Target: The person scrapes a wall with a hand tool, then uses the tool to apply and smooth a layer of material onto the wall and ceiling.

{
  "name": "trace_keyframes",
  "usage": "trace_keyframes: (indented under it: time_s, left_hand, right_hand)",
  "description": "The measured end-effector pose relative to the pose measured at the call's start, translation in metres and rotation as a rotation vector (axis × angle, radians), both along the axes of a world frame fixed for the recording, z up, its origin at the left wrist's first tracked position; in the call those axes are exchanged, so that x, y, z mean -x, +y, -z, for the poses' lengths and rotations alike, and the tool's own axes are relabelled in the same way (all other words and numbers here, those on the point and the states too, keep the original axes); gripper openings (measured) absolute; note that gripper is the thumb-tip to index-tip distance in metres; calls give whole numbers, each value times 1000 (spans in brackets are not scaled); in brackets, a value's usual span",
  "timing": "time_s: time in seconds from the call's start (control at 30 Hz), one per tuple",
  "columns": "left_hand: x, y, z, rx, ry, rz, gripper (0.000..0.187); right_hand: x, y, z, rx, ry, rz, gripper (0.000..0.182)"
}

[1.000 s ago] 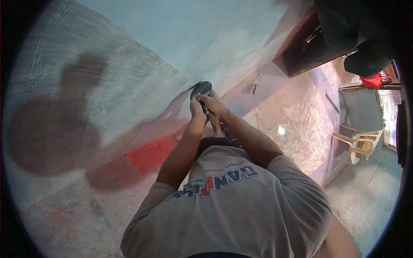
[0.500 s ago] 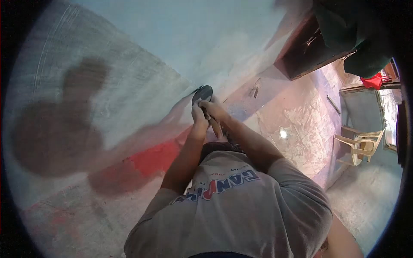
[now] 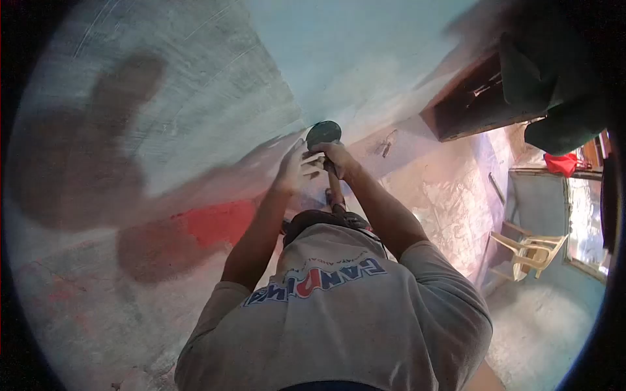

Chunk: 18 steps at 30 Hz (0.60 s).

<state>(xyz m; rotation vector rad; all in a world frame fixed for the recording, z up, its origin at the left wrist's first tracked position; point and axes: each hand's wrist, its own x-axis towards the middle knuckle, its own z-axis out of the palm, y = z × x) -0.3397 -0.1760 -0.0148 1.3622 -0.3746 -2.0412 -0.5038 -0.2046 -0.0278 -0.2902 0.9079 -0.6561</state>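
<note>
A tool with a flat, dark oval head is upright in front of my body. Below its head runs a brownish, stick-like handle; I cannot make out the exact kind of tool. My right hand is closed around it just under the dark head. Beside it, my left hand has its fingers spread, close to the tool and apparently not gripping it. The lower end of the handle is hard to separate from my legs.
A grey-and-pale-blue wall rises ahead, with a red patch low on it. On the right are a dark wooden furniture piece, dark green cloth, a red cloth and a beige plastic chair. The floor looks scuffed.
My left hand has come off the tool and opened its fingers. My right hand still holds it. The view has shifted, so the tool's head appears slightly higher and farther right.
</note>
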Motion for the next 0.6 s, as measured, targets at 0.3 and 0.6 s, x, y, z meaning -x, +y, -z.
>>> trace_keyframes:
  time_s: [0.3,0.6]
  left_hand:
    - [-93,12,-229,1084,-1036,108,34]
    - [-200,-30,-381,1887,-2286,-689,45]
  right_hand:
    - [14,-6,18,-10,-6,-28,26]
    - [-3,-5,-4,92,90,96,8]
